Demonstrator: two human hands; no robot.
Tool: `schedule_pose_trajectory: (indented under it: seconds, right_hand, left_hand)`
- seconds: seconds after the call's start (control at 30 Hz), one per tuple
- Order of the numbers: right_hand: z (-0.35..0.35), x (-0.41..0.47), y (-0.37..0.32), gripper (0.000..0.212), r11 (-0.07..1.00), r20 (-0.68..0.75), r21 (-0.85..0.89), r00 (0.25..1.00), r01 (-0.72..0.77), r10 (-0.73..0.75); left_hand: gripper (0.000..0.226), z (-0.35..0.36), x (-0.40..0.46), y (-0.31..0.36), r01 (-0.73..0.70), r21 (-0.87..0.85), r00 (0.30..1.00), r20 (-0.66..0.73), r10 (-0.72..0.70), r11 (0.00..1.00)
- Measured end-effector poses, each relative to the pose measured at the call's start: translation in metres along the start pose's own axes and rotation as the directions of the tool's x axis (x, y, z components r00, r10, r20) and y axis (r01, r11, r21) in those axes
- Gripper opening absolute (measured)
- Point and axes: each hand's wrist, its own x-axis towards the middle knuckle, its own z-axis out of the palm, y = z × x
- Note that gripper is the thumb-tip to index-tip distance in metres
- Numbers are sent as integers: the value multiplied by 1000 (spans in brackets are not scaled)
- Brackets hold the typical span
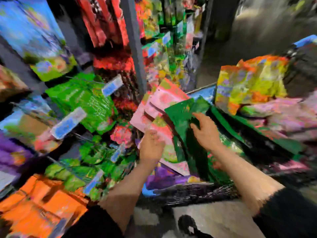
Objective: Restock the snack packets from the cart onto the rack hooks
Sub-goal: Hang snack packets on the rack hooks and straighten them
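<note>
Blurred rack (82,100), labels (112,87) unreadable

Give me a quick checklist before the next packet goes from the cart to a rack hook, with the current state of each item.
1. Left hand has a packet: ok, its fingers curl on the pink packets.
2. Right hand has a packet: ok, it grips a dark green packet.
3. Single packet separated out: cannot tell, several overlap and the frame is blurred.
4. Hang hole visible: cannot tell, too blurred.
5. Free hook on the rack: cannot tell; the light green packets hang beside blue price tags.
6. Stock in the cart: ok, more packets lie there.
</note>
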Motion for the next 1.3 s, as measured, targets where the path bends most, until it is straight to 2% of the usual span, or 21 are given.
schedule_pose_trajectory:
  seconds: [0.2,0.33,0.37,0.43,0.5,0.6,0.73,0.8,0.9,0.97,1.03,1.1,1.13,1.23,1.3]
  right_hand:
    - [-15,-32,44,37,985,-187,-153,981,-76,47]
    - [-30,-48,54,36,966,-242,-223,967,-129,73]
    - [-34,-49,56,36,957,-279,-248,957,-149,77]
    - [-43,-51,60,36,929,-382,-315,922,-195,64]
    - [-50,-53,64,36,903,-430,-370,902,-218,41]
    - [-55,-56,73,37,880,-364,-444,931,-170,-4]
    - [-54,-58,84,46,825,-197,-496,960,-271,198]
    - [-51,-58,91,47,792,-188,-541,959,-283,214]
    - [-48,-55,97,34,786,-243,-549,954,-285,176]
    - [-48,-53,101,31,803,-253,-523,952,-286,174]
    - [-52,-51,100,30,845,-290,-464,947,-267,139]
    - [-57,-50,93,25,883,-378,-410,924,-228,63]
    - [-59,-49,88,23,897,-430,-393,903,-204,17]
    - [-66,-40,65,21,929,-524,-329,851,-168,-32]
    - [-70,-32,46,21,945,-556,-301,829,-126,-66]
  left_hand:
    - [21,61,2,-21,77,-55,977,202,-64,996]
    - [31,89,-6,-15,111,-122,938,342,-63,986]
    - [34,94,-10,-13,89,-95,944,327,-53,992]
    - [38,107,-14,-14,39,-15,980,196,-36,999]
    - [44,119,-19,-14,72,37,994,74,-74,997]
    - [54,130,-27,-8,169,44,984,42,-171,985]
    - [52,143,-34,-4,263,29,965,-8,-263,964]
    - [51,150,-37,-5,329,6,944,0,-329,944]
    - [38,154,-34,-7,394,-49,919,-1,-394,918]
    - [44,155,-33,-6,414,-53,909,-23,-416,909]
    - [52,156,-34,-7,380,9,924,-53,-379,925]
    - [36,158,-37,-2,327,31,943,-69,-324,945]
    - [23,157,-39,4,295,-32,953,-56,-297,955]
    - [54,143,-34,29,216,-288,972,-32,-235,933]
    - [55,123,-19,41,113,-269,981,-124,-151,957]
